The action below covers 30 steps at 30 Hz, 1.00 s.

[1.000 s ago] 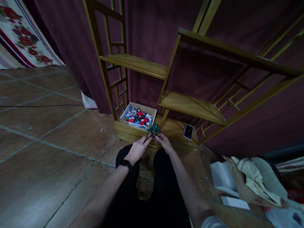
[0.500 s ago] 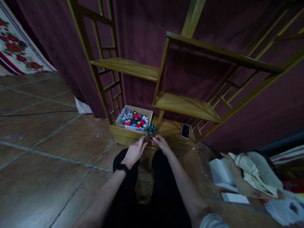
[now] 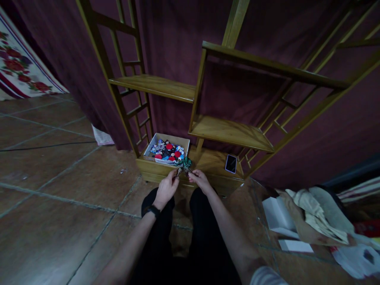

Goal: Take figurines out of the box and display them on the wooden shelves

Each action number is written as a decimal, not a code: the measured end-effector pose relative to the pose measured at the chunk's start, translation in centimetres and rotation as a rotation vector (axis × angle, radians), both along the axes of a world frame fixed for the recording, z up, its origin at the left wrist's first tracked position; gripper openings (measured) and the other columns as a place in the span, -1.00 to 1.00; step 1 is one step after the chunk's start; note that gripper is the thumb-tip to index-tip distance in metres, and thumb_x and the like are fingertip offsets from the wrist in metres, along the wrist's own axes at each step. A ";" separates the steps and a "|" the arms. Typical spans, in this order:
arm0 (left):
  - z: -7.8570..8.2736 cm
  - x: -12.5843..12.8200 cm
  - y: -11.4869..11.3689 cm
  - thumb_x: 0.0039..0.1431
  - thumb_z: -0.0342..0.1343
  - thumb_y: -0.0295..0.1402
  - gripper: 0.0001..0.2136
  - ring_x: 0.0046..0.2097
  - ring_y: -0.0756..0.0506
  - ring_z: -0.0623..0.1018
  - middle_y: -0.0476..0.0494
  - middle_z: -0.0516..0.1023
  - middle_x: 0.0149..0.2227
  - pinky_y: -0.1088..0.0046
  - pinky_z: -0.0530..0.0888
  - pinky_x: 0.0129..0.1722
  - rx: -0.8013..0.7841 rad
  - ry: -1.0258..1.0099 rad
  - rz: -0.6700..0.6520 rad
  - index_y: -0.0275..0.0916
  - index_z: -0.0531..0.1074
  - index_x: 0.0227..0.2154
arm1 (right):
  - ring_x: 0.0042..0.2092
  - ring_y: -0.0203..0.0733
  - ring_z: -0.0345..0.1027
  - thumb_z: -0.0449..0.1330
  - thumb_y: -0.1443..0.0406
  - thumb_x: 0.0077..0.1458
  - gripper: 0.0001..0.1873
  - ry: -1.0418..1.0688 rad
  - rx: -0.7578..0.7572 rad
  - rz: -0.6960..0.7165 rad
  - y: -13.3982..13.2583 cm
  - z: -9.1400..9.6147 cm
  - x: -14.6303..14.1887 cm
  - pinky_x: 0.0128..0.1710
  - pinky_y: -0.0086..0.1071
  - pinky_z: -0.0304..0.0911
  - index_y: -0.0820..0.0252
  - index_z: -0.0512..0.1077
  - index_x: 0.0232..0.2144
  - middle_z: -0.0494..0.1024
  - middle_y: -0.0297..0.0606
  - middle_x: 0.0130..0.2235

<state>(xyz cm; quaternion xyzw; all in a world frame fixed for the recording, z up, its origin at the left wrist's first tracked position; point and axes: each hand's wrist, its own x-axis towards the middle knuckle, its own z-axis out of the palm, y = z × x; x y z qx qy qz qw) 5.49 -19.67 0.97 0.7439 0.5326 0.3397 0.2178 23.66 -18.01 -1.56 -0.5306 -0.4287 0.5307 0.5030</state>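
Observation:
Between my two hands is a small figurine point(image 3: 186, 163), green on top and brownish below, its finer details too small to make out. My left hand point(image 3: 166, 188), with a black band on its wrist, is closed and pinches the figurine's left side. From the other side, the fingers of my right hand point(image 3: 202, 181) are closed on its lower right part. Just beyond the figurine, a shallow open box point(image 3: 151, 147) stands on the low shelf, filled with several small figures in blue, black, white and red.
A wooden shelf unit point(image 3: 225, 132) stands in front of a dark red curtain point(image 3: 169, 43). On its low level lies a phone point(image 3: 230, 163). White boxes point(image 3: 279, 215), cloth point(image 3: 314, 217) and a plastic bag point(image 3: 356, 257) are on the floor at right.
The figurine has turned a little in my grip and its green part has shifted slightly left. My left hand has moved slightly left and down. Both hands keep hold.

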 end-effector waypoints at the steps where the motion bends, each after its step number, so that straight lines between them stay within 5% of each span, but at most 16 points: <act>1: -0.2 0.0 0.2 0.15 -0.08 -0.25 -0.64 -0.20 -0.15 0.55 -0.18 0.55 -0.20 0.33 0.42 -0.21 -0.005 -0.033 0.008 -0.20 0.26 0.00 | -0.47 -0.34 0.35 0.29 0.06 -0.25 -0.62 -0.008 0.001 -0.007 0.0 0.0 -0.1 -0.42 -0.40 0.35 0.19 0.32 -0.47 0.43 -0.37 -0.49; 17: -1.9 0.1 2.1 -0.01 0.09 -0.15 -0.60 -0.39 -0.06 0.52 -0.14 0.54 -0.34 0.39 0.47 -0.35 -0.149 -0.548 0.027 -0.33 0.39 -0.18 | -0.43 -0.36 0.34 0.27 0.12 -0.20 -0.66 -0.033 0.020 0.088 0.3 -0.9 -0.7 -0.44 -0.46 0.30 0.17 0.33 -0.37 0.46 -0.35 -0.39; 25: -2.5 0.4 2.3 -0.12 0.18 -0.14 -0.62 -0.44 -0.05 0.51 -0.14 0.54 -0.36 0.42 0.44 -0.41 -0.193 -0.688 0.081 -0.30 0.41 -0.28 | -0.40 -0.34 0.36 0.31 0.16 -0.27 -0.58 0.008 -0.005 0.050 0.4 -1.3 -1.1 -0.41 -0.42 0.32 0.16 0.37 -0.30 0.48 -0.34 -0.31; 30: -1.9 0.1 2.3 -0.06 0.14 -0.12 -0.60 -0.47 -0.03 0.50 -0.14 0.52 -0.36 0.47 0.38 -0.49 -0.232 -0.684 0.037 -0.32 0.40 -0.23 | -0.37 -0.31 0.37 0.20 0.06 -0.11 -0.65 0.015 0.017 0.058 0.3 -0.7 -0.9 -0.40 -0.42 0.32 0.18 0.40 -0.34 0.48 -0.30 -0.35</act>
